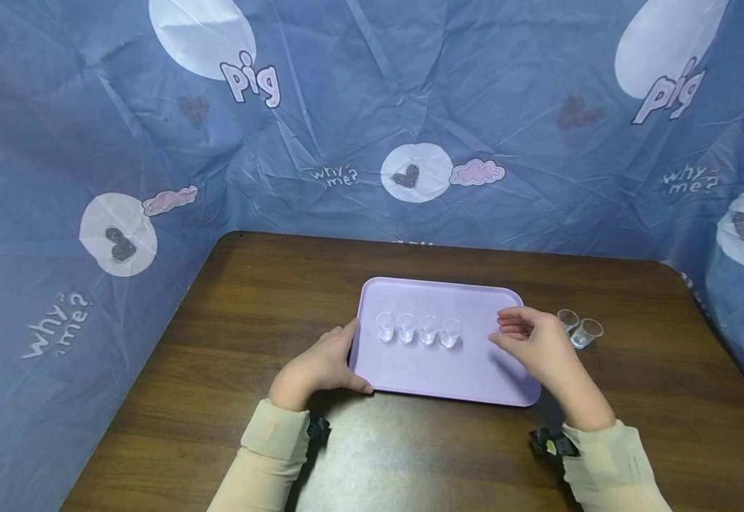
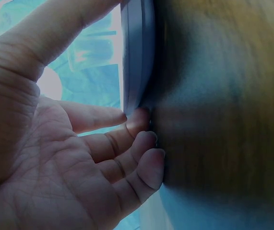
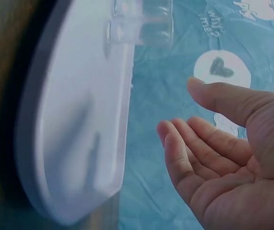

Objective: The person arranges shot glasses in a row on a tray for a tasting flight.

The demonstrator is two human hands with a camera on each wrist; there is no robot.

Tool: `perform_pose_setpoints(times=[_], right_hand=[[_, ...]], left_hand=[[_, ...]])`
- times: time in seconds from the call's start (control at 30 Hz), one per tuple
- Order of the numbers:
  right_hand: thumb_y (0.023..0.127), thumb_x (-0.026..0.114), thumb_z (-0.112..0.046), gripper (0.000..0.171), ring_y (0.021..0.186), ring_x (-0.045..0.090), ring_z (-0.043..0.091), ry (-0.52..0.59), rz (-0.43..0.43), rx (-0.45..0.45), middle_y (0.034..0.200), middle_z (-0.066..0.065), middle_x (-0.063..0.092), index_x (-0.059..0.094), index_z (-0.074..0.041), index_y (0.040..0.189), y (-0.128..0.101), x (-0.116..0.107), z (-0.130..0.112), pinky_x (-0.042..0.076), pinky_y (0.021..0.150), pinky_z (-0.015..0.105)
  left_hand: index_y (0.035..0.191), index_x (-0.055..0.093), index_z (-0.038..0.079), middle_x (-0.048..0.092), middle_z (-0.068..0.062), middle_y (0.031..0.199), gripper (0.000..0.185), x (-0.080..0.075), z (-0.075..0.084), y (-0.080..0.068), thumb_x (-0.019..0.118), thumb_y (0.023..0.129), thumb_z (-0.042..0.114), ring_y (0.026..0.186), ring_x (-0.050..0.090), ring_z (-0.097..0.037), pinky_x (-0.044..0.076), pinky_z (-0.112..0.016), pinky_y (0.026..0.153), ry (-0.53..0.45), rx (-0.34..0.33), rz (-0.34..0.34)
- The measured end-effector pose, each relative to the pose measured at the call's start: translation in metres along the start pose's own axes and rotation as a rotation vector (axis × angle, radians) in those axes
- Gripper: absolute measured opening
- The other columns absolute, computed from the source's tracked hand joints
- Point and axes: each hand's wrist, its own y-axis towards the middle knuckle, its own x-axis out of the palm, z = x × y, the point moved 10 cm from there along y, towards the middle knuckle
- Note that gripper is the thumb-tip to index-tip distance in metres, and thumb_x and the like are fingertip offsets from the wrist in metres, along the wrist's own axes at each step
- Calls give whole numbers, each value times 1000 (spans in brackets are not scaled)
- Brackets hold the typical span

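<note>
Four small clear cups (image 1: 429, 331) are lined up in a single row, upright and close side by side, on the left and middle part of a lilac tray (image 1: 410, 371); the right part of the tray is left uncovered by cups. The tray is set flat on a brown wood-grained table (image 1: 269, 284). Its near left corner is grasped by the left hand (image 1: 326, 361), with the thumb laid at the near edge and the fingers placed along the left side; in the left wrist view, the lower fingertips are seen just beside the tabletop. The right hand (image 1: 541, 345) is held above the right part of the tray, released, with its fingers loosely bent and nothing gripped; soft shadows are cast below it on the tray. Two more clear cups (image 1: 587, 333) are placed on the table just past the tray's right side, partly hidden behind the right hand; whether they are touching cannot be told. Both forearms are covered by pale sleeves (image 1: 272, 448), and black straps (image 1: 554, 444) are worn at the wrists. The table is backed by a creased blue cloth (image 1: 321, 128), printed with hearts, clouds and lettering
</note>
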Motion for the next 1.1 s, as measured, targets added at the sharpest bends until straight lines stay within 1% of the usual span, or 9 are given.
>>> perform_pose_setpoints(times=[0.17, 0.3, 0.37, 0.57, 0.63, 0.7, 0.8, 0.87, 1.1], right_hand=[[85, 82, -4, 37, 92, 72, 31, 8, 46, -2, 107, 25, 70, 68, 9, 117, -4, -15, 5, 53, 73, 17], [85, 83, -4, 37, 91, 71, 30, -5, 100, -4, 104, 23, 71, 68, 9, 117, -8, -31, 9, 52, 71, 14], [85, 83, -5, 37, 89, 71, 26, -12, 122, 1, 103, 22, 71, 68, 8, 117, -10, -38, 11, 52, 71, 14], [86, 83, -11, 41, 86, 67, 2, -22, 188, 22, 106, 22, 71, 68, 7, 119, -20, -63, 17, 51, 72, 12], [86, 84, -14, 42, 87, 66, 0, -25, 220, 27, 108, 22, 71, 68, 6, 120, -24, -72, 19, 50, 73, 11], [86, 84, -14, 43, 89, 66, 2, -30, 256, 30, 109, 22, 71, 68, 6, 121, -27, -81, 21, 49, 74, 10], [85, 84, -11, 43, 91, 67, 4, -39, 303, 35, 109, 22, 71, 68, 6, 121, -31, -91, 26, 48, 74, 9], [84, 84, -8, 43, 90, 66, 2, -44, 327, 43, 109, 23, 71, 68, 7, 121, -34, -97, 31, 48, 74, 9], [83, 85, -8, 48, 87, 61, -7, -66, 360, 93, 112, 26, 69, 66, 8, 125, -41, -113, 53, 47, 73, 8]], left_hand=[[156, 30, -3, 50, -31, 138, 122, 0, -1, 0, 99, 61, 31, 130, 45, -45, 38, -52, 107, -2, -11, -8], [156, 31, -2, 52, -29, 135, 122, 0, -1, 0, 99, 61, 31, 127, 47, -44, 39, -52, 105, -2, -7, -7], [156, 31, -2, 54, -28, 132, 122, 0, 0, 0, 100, 61, 31, 125, 49, -42, 40, -52, 104, -2, -4, -6], [155, 31, -3, 53, -28, 134, 121, 0, 0, -1, 100, 61, 30, 126, 48, -43, 40, -52, 104, -12, -3, -4], [155, 31, -3, 53, -28, 134, 121, 0, 0, -1, 100, 61, 30, 126, 49, -42, 40, -52, 104, -14, -1, -1], [155, 31, -3, 54, -27, 133, 121, 0, 0, 0, 100, 61, 30, 125, 49, -41, 40, -51, 104, -16, -1, 0], [156, 31, -2, 55, -26, 131, 122, 0, 0, 0, 100, 61, 30, 124, 50, -40, 40, -50, 104, -17, -3, 1], [156, 31, -2, 54, -25, 131, 122, 0, 0, 0, 100, 61, 30, 123, 50, -40, 40, -50, 104, -19, -4, 2], [156, 32, -1, 55, -25, 130, 121, -1, 0, 0, 100, 60, 30, 122, 51, -39, 41, -50, 103, -24, -2, 5]])
